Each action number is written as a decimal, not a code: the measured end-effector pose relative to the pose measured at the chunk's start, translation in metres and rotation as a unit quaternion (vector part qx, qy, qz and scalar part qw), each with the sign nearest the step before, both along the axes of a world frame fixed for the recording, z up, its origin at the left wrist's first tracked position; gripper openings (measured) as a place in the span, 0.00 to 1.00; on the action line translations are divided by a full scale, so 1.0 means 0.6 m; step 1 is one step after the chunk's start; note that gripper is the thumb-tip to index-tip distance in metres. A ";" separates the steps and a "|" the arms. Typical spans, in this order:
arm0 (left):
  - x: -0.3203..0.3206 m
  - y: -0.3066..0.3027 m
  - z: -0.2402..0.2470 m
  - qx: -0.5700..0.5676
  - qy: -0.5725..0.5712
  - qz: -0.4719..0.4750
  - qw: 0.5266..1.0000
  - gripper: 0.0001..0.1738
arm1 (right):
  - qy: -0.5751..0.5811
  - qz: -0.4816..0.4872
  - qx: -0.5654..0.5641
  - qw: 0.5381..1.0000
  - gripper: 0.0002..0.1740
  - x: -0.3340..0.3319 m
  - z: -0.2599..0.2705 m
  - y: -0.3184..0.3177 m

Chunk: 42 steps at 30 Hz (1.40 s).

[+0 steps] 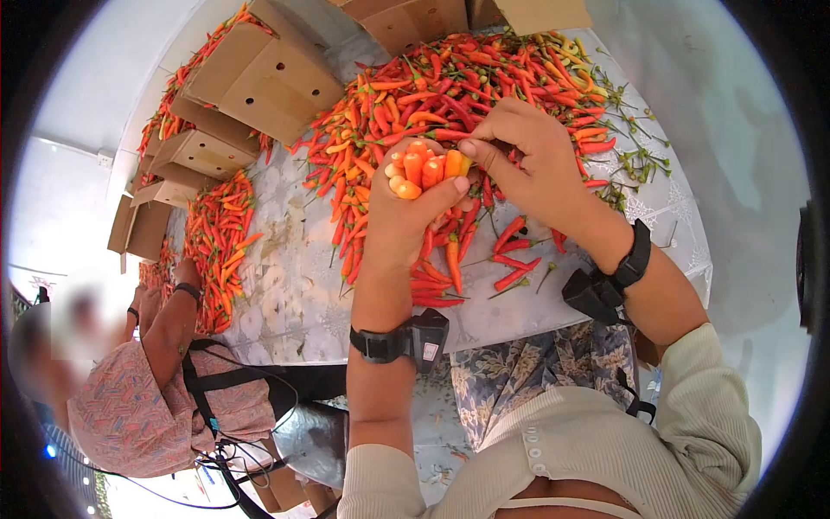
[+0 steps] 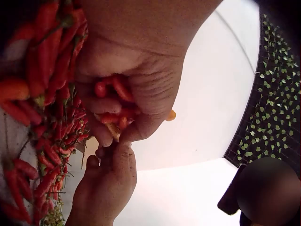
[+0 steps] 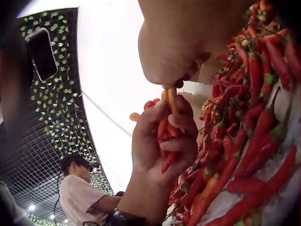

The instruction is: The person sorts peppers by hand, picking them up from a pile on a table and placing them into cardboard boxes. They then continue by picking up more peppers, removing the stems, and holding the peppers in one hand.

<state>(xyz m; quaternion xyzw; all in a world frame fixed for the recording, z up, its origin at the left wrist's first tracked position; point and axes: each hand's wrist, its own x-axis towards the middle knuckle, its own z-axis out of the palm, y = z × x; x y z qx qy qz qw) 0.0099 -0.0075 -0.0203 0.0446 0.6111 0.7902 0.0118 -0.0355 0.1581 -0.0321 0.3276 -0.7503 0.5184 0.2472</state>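
In the head view my left hand (image 1: pixel 399 227) grips a bunch of red and orange chili peppers (image 1: pixel 430 171), their stemless blunt ends upward. My right hand (image 1: pixel 540 169) pinches the end of a yellow-orange chili (image 1: pixel 455 161) at the bunch's right side. The right wrist view shows that pale orange chili (image 3: pixel 173 101) standing up between both hands, and red tips poking out below the left hand (image 3: pixel 153 141). Under the hands spreads a large heap of red and orange chilies (image 1: pixel 363 173) with green stems. A few loose chilies (image 1: pixel 512 281) lie near the table's front.
Plucked green stems (image 1: pixel 644 164) are scattered at the right of the table (image 1: pixel 298 333). Cardboard boxes (image 1: pixel 277 78) stand along the back and left. Another person (image 1: pixel 164 389) works at a second chili pile (image 1: pixel 216 233) on the left.
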 end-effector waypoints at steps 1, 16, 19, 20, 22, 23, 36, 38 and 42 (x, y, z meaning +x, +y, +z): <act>0.000 0.000 -0.002 -0.003 0.004 0.004 1.000 0.18 | 0.028 -0.015 0.004 0.999 0.05 -0.001 -0.003 -0.001; 0.002 -0.014 0.006 0.047 -0.023 0.043 0.998 0.19 | -0.071 -0.115 -0.080 0.988 0.06 -0.024 -0.006 0.008; -0.004 -0.019 0.004 0.074 -0.010 0.062 0.995 0.20 | -0.055 -0.121 -0.044 0.990 0.07 -0.020 -0.007 0.003; -0.005 -0.021 0.002 0.077 -0.012 0.070 0.995 0.20 | -0.026 -0.067 0.024 0.997 0.08 -0.020 -0.012 0.003; -0.008 -0.023 -0.001 0.083 -0.017 0.083 0.993 0.20 | 0.034 0.041 0.157 0.986 0.09 -0.018 -0.021 0.005; -0.009 -0.025 -0.003 0.086 -0.018 0.086 0.992 0.19 | -0.007 0.090 0.199 0.976 0.09 -0.014 -0.022 0.005; -0.008 -0.017 0.000 0.076 -0.038 0.094 0.992 0.17 | -0.044 0.149 0.320 0.934 0.08 0.006 -0.033 0.006; -0.011 -0.018 -0.005 0.055 -0.036 0.098 0.993 0.17 | -0.095 0.148 0.277 0.945 0.09 0.002 -0.025 0.005; -0.014 -0.016 -0.009 0.009 -0.030 0.111 0.993 0.18 | -0.210 0.153 0.088 0.962 0.08 -0.002 -0.001 0.008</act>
